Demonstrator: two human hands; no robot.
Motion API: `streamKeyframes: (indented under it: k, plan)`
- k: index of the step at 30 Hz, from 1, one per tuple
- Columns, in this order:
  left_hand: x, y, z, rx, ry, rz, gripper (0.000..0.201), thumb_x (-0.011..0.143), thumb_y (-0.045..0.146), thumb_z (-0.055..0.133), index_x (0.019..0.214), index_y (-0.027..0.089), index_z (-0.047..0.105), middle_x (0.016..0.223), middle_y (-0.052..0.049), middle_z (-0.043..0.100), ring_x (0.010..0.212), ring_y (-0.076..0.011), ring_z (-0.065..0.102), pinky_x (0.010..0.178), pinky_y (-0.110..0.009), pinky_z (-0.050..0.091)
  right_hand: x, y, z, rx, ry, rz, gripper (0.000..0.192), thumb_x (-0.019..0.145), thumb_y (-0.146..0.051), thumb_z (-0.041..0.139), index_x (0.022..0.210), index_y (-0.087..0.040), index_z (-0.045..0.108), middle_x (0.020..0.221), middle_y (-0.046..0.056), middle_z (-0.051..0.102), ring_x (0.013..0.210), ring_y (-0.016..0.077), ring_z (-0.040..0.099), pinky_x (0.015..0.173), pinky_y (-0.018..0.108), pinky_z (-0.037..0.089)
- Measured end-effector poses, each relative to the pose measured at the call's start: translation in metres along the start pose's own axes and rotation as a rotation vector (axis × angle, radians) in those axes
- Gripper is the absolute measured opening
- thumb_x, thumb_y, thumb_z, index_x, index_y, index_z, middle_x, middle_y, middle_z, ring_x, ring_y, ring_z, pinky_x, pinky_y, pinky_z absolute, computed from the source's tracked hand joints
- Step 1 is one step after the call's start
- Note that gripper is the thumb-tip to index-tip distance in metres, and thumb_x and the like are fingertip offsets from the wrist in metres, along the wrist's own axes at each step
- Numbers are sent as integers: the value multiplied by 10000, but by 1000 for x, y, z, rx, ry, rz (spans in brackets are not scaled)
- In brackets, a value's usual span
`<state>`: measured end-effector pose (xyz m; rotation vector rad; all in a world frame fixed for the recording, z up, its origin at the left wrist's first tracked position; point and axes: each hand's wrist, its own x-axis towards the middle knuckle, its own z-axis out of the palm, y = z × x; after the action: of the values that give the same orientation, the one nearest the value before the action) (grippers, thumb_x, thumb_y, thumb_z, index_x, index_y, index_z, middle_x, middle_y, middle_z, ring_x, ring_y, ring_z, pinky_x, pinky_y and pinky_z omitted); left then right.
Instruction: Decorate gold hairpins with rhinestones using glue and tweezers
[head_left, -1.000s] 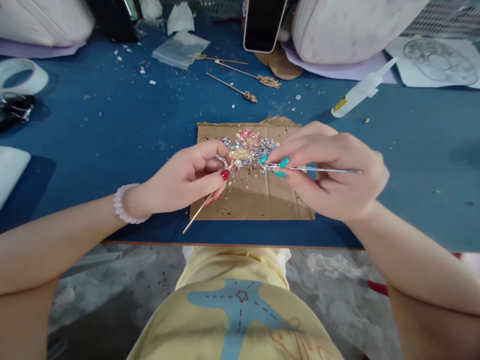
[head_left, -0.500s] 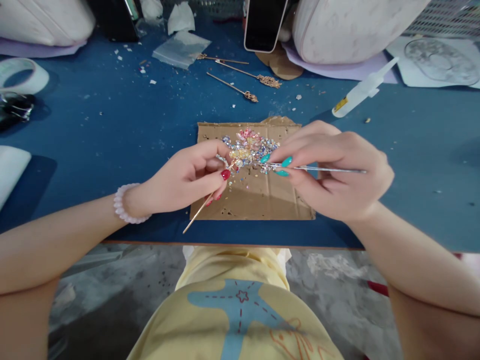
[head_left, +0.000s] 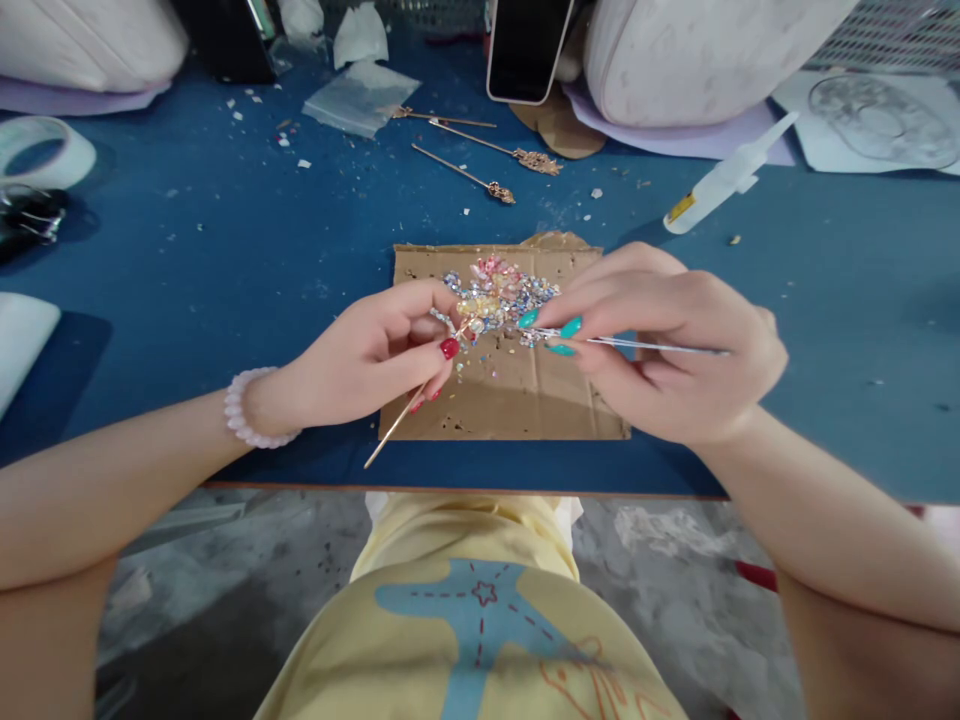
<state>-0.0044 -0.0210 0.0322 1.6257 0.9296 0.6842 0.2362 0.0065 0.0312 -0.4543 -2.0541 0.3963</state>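
Note:
My left hand (head_left: 375, 350) is closed around a gold hair stick (head_left: 394, 432), its bare end slanting down toward the table's front edge. Fingertips hide most of the stick's ornamental head. In my right hand (head_left: 675, 345) is a pair of thin metal tweezers (head_left: 656, 346), pinched between thumb and fingers, their tips pointing left into the beads. Colourful beads and rhinestones (head_left: 499, 290), pink, yellow, blue and clear, lie heaped between both hands. Under them is a piece of brown cardboard (head_left: 517, 405). Whatever the tweezer tips touch is too small to tell.
Gold hair sticks (head_left: 465, 172) lie behind the cardboard, near a clear plastic bag (head_left: 361, 98) and a phone (head_left: 529, 50). A white glue bottle (head_left: 724, 185) is at the right. A tape roll (head_left: 75, 155) and a black object (head_left: 30, 215) sit at the left.
My right hand's fingertips and the tweezers have shifted very slightly, the tweezers' rear end dipping a little. My left hand keeps its hold on the hair stick, nearly still.

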Motion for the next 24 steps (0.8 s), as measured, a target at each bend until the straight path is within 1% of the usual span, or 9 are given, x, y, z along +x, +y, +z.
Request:
streamKeyframes:
  k: [5, 9, 12, 16, 21, 24]
  plan:
    - [0, 0, 0, 0, 9, -15, 82, 857, 182, 537, 921, 228, 518, 516, 50, 587, 396, -101, 517, 414, -224, 419, -1, -1, 0, -26, -5, -13, 149, 887, -155, 620, 847, -299, 632, 862, -20, 789, 802, 174, 749, 729, 352, 647]
    - [0, 1, 1, 3, 7, -17, 88, 852, 181, 540, 918, 233, 515, 515, 54, 584, 395, -103, 521, 419, -226, 422, 0, 0, 0, -16, -14, 21, 132, 898, -193, 626, 825, -303, 634, 850, -16, 789, 793, 171, 755, 736, 341, 647]
    - [0, 1, 1, 5, 0, -24, 87, 852, 189, 546, 918, 237, 515, 513, 54, 581, 400, -107, 524, 430, -232, 425, 0, 0, -1, -2, -14, 32, 139, 892, -187, 639, 828, -310, 633, 852, -23, 787, 788, 172, 760, 746, 337, 645]
    - [0, -1, 0, -17, -6, -2, 91, 853, 175, 545, 910, 236, 509, 517, 50, 585, 406, -104, 510, 426, -231, 421, -2, 0, -1, 17, 13, 37, 159, 888, -155, 642, 854, -310, 637, 869, -20, 787, 813, 187, 764, 766, 356, 642]
    - [1, -6, -2, -39, -10, 42, 120, 864, 132, 516, 933, 229, 498, 533, 61, 586, 421, -97, 506, 435, -222, 438, -2, 4, 2, 23, 76, -30, 148, 875, -138, 650, 875, -287, 641, 856, -2, 788, 796, 188, 753, 742, 360, 629]
    - [2, -9, -3, -32, 38, 47, 120, 872, 123, 513, 936, 221, 489, 566, 66, 593, 446, -96, 530, 459, -225, 453, -3, 10, 2, 8, 77, -14, 135, 878, -150, 639, 866, -284, 639, 866, 0, 786, 791, 184, 743, 731, 359, 623]
